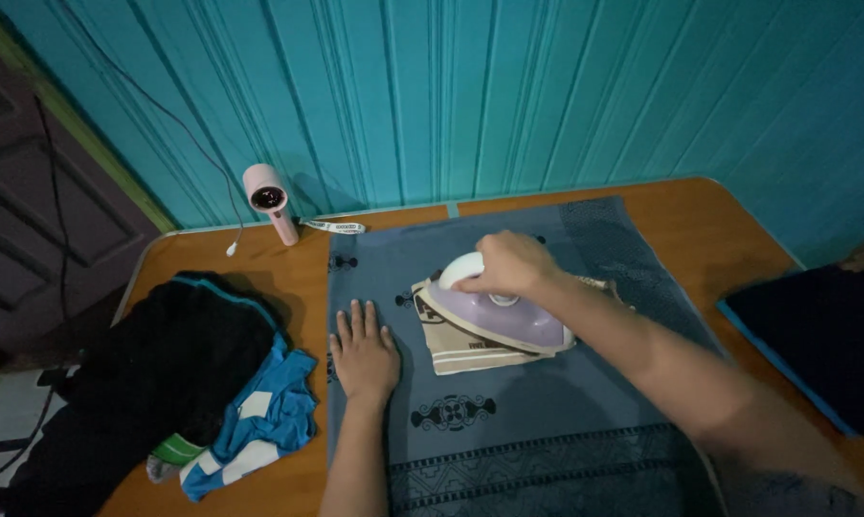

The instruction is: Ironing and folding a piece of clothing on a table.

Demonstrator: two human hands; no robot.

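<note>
One label is seen: a narrow white strip label (334,227) with dark print, lying flat on the table (709,230) at the far edge by the wall, just right of the pink hair dryer (271,200). No packages, signs or screens are seen.

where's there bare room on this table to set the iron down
Bare wood lies between the pink fan and the clothes pile, and right of the grey cloth toward the dark blue pad. The left edge is crowded.
</note>
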